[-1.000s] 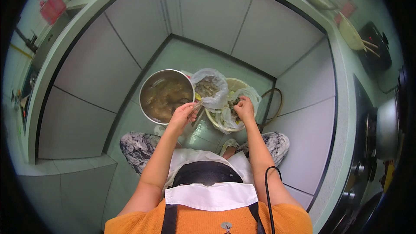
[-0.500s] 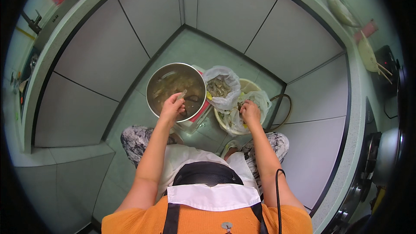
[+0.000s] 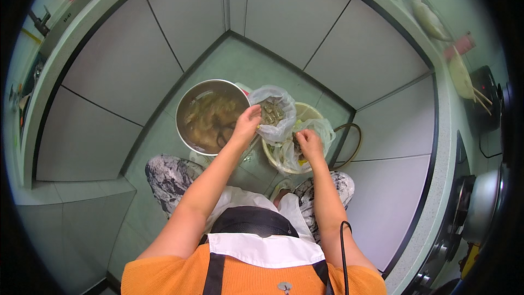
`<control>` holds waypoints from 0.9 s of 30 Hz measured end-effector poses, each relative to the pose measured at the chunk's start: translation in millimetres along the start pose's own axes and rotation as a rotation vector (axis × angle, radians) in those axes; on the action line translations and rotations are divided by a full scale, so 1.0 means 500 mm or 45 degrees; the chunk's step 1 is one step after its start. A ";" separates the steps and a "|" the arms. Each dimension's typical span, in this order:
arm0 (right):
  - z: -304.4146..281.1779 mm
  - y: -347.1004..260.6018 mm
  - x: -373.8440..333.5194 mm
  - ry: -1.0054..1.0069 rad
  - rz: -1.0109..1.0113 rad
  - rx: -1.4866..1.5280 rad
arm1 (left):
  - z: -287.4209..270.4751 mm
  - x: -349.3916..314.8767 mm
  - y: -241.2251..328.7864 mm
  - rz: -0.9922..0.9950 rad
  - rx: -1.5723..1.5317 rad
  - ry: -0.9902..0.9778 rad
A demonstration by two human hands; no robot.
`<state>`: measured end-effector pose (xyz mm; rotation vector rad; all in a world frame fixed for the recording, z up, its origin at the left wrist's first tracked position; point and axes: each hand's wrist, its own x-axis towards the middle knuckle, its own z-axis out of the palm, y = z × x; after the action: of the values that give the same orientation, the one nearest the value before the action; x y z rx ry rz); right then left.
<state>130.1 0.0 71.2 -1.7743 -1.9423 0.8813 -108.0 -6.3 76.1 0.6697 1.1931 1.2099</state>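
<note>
The person crouches on a green floor [image 3: 240, 65] in a corner of grey cabinet doors, both forearms stretched forward and down. The left hand [image 3: 248, 123] sits at the near edge of a clear plastic bag [image 3: 275, 110], its fingers pinched closed on something small at the bag's mouth; what exactly it grips is too small to tell. The bag holds a heap of small brownish-green pieces and rests between a metal pot [image 3: 210, 117] and a pale bucket [image 3: 305, 117], touching both.

The right hand [image 3: 308, 145] is closed too, fingers curled into a second crumpled plastic bag [image 3: 322, 131] that lies in the bucket. Whether it holds the bag itself or a piece inside it cannot be told.

The pot stands on the floor just left of the left hand, round and shiny, filled with cloudy brown liquid in which dark bits lie. The bucket stands just right of the pot, its dark wire handle [image 3: 355, 142] hanging out to the right.

The person wears an orange top, a dark apron with a white band, and patterned black-and-white trousers [image 3: 169, 172]. A counter [image 3: 436, 76] runs along the right, with a steel pan [image 3: 486, 202] on it
</note>
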 end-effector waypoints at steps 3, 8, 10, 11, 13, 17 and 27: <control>-0.018 -0.029 -0.006 0.013 0.033 -0.066 | -0.071 -0.023 -0.014 0.048 0.032 0.214; 0.037 0.021 -0.002 0.147 -0.119 0.037 | -0.279 -0.002 -0.120 0.193 0.840 0.544; 0.038 0.012 0.000 0.090 -0.209 -0.031 | -0.305 -0.027 -0.082 0.084 1.522 0.526; 0.040 0.002 0.002 0.072 -0.170 -0.057 | -0.303 -0.034 -0.065 0.061 1.650 0.499; 0.042 -0.022 -0.006 0.039 -0.079 -0.120 | -0.289 -0.039 -0.048 0.010 1.896 0.422; 0.050 -0.108 -0.017 0.131 -0.122 -0.088 | -0.289 -0.014 -0.045 -0.106 1.961 0.368; 0.155 -0.256 0.052 0.179 -0.472 -0.293 | -0.325 0.019 -0.076 0.016 2.323 0.070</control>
<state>-19.6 8.0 94.9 -1.4684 -2.2468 0.4126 -248.1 -38.4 -9.2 1.8925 2.1623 -0.2266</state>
